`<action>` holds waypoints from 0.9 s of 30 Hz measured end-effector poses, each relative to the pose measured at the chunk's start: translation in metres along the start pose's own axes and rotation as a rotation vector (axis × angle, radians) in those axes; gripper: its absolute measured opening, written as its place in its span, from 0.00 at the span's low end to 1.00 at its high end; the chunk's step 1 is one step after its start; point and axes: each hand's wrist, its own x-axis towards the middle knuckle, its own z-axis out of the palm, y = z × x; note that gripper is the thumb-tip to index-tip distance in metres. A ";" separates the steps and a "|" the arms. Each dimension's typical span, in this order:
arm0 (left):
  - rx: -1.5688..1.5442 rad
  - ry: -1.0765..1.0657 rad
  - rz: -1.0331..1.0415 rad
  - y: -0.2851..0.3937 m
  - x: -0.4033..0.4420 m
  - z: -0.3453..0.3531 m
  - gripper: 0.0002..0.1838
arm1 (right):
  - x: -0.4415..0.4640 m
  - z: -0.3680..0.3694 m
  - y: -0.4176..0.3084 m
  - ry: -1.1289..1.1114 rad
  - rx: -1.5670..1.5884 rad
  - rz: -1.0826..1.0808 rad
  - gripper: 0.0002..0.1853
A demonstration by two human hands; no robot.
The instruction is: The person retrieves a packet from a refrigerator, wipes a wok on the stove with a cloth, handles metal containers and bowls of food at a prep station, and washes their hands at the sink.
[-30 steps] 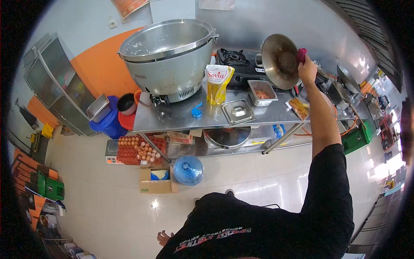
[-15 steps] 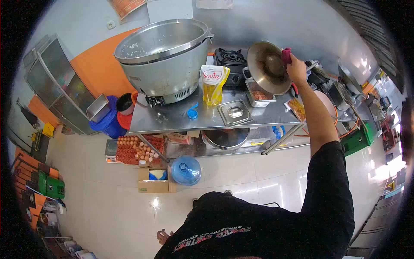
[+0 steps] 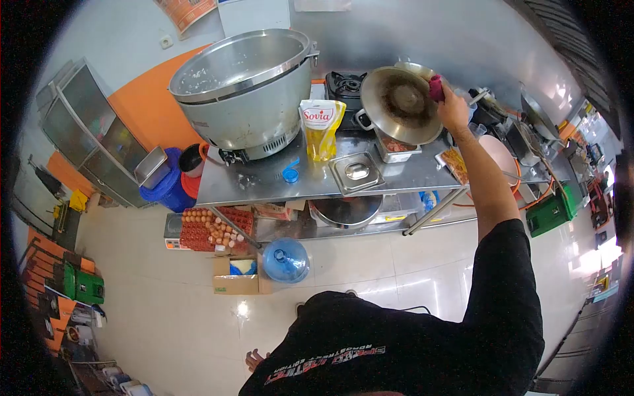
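My right hand (image 3: 453, 109) grips a dark red cloth (image 3: 436, 88) at the side of a metal wok (image 3: 400, 99). The wok is tilted, its stained inside facing me, above a steel pan of raw-looking meat (image 3: 397, 146). Just behind and left of it stands a black gas stove (image 3: 345, 88). My left hand (image 3: 254, 359) hangs low beside my body over the floor, fingers apart and holding nothing. A yellow pouch marked Sovia (image 3: 321, 132) and a steel lid (image 3: 357, 172) rest on the steel table (image 3: 254, 183).
A large rice cooker (image 3: 241, 96) takes up the table's left end. Another pan (image 3: 415, 67) leans behind the wok. Egg trays (image 3: 211, 228), an open carton (image 3: 234, 284) and a blue water jug (image 3: 285, 260) are below. A green bin (image 3: 552, 212) stands at right.
My right hand has moved the wok a little left, and its face has turned flatter towards the stove side. The pan behind it has come into view. My left hand stays low.
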 end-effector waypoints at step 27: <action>0.017 -0.047 -0.004 0.010 -0.002 -0.014 0.33 | -0.013 -0.016 0.044 -0.145 -0.521 -0.230 0.13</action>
